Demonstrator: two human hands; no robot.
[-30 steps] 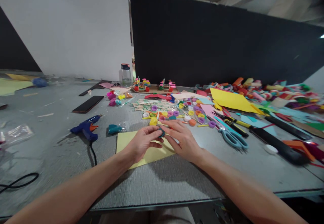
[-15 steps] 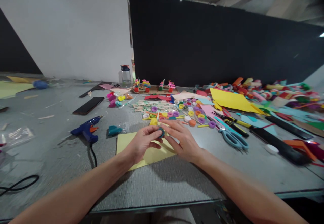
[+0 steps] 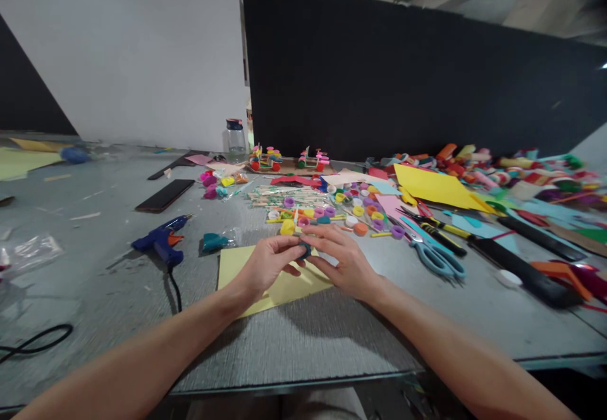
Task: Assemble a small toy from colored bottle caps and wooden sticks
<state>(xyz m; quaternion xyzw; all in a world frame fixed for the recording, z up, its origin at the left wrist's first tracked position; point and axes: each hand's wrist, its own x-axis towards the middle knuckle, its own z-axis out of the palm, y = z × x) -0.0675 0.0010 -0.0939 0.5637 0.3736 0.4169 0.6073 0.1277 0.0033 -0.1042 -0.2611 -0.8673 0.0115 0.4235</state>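
Note:
Between my two hands, just above the pale yellow paper (image 3: 279,296), is a small dark teal lump (image 3: 305,251) that looks like modelling clay. My left hand (image 3: 270,265) pinches it between thumb and fingertips. From the other side, the fingertips of my right hand (image 3: 348,262) close over it, with the thumb below and the fingers bent across the top, hiding part of the lump. A larger piece of teal clay (image 3: 214,243) lies in its clear wrapper left of the paper.
On the left lie a blue glue gun (image 3: 164,240) with its cord and a black phone (image 3: 165,195). Colourful bottle caps (image 3: 360,227) spread behind my hands. Scissors (image 3: 439,260) and pliers (image 3: 436,222) lie on the right. A bottle (image 3: 235,138) stands at the back.
Both hands stay in nearly the same place. The right fingertips have come in closer around the teal clay, which now shows less and looks turned.

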